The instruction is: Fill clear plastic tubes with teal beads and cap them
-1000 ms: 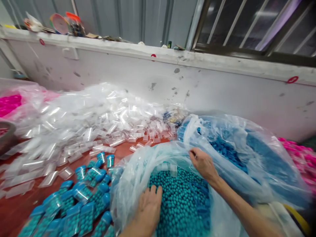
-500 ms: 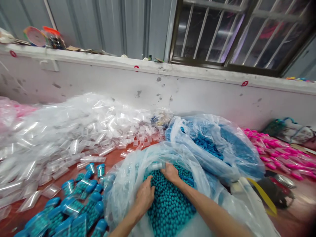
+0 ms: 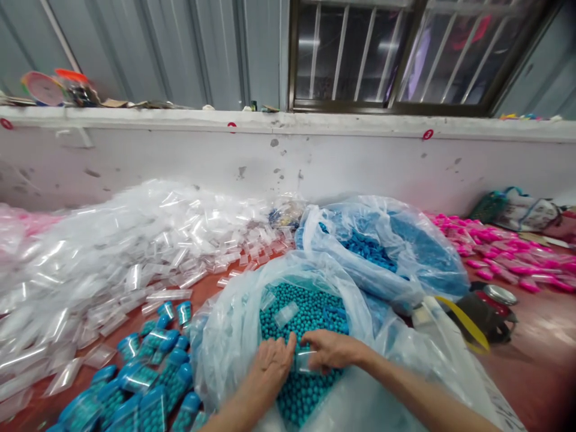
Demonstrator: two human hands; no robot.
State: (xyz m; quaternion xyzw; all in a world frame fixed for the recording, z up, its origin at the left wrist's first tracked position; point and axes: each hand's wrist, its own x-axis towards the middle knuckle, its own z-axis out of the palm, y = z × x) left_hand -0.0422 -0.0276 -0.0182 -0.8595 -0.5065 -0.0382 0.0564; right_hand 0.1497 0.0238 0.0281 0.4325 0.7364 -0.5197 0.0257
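Note:
A translucent plastic bag (image 3: 229, 324) stands open in front of me, filled with small teal beads (image 3: 306, 393). Over the beads, my right hand (image 3: 330, 349) is closed around a short clear plastic tube (image 3: 306, 361). Close beside that tube, my left hand (image 3: 272, 363) lies low over the beads with its fingers stretched out and nothing visible in them. Another clear tube (image 3: 287, 314) rests on the beads just beyond my hands.
Teal-filled tubes with blue caps (image 3: 153, 408) lie left of the bag. Beyond them is a large heap of clear tubes (image 3: 148, 240). Behind is a bag of blue caps (image 3: 369, 249). Pink pieces (image 3: 499, 252) and a dark object with a yellow strap (image 3: 483, 324) are at the right.
Both hands have moved nearer to me within the bag, the right one drawing back from the far side. A clear tube now shows in the right hand. The camera view has shifted slightly.

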